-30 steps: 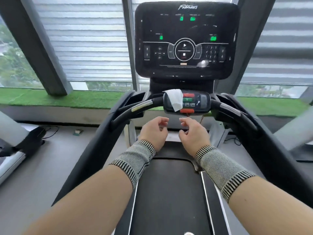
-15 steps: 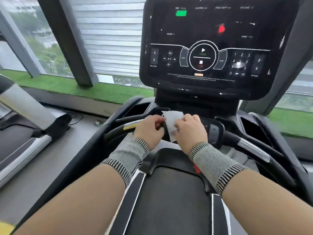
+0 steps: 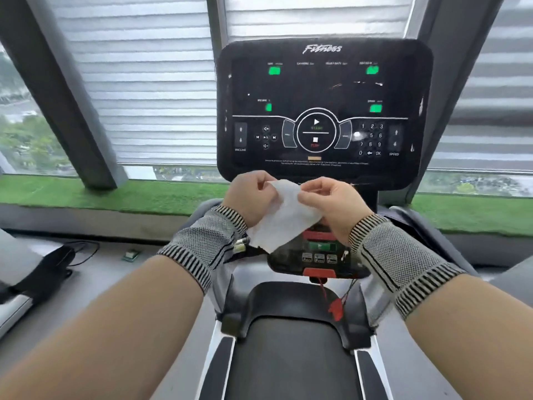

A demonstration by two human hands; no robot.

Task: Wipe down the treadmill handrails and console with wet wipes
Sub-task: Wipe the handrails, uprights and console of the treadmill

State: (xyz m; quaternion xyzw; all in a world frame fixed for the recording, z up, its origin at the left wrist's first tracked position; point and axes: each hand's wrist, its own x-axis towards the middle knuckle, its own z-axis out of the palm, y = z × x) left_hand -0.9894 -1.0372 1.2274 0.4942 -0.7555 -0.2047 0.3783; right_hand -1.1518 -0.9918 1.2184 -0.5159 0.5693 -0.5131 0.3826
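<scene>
- Treadmill belt (image 3: 288, 359) nearest, running out from under me; both my forearms over it, knit wristbands (image 3: 207, 243) on each wrist.
- Small control panel (image 3: 317, 255) on the crossbar just past the wrists, red safety clip (image 3: 336, 308) dangling below it.
- Wet wipe (image 3: 284, 220) held up above that panel, off the machine, spread between both hands.
- Left hand (image 3: 251, 194): thumb and fingers pinching the wipe's upper left edge.
- Right hand (image 3: 331, 197): fingers pinching the upper right edge.
- Console (image 3: 323, 111) straight behind the hands, not touched, green readouts lit.
- Window blinds (image 3: 138, 82) and green turf strip (image 3: 115, 194) beyond.
</scene>
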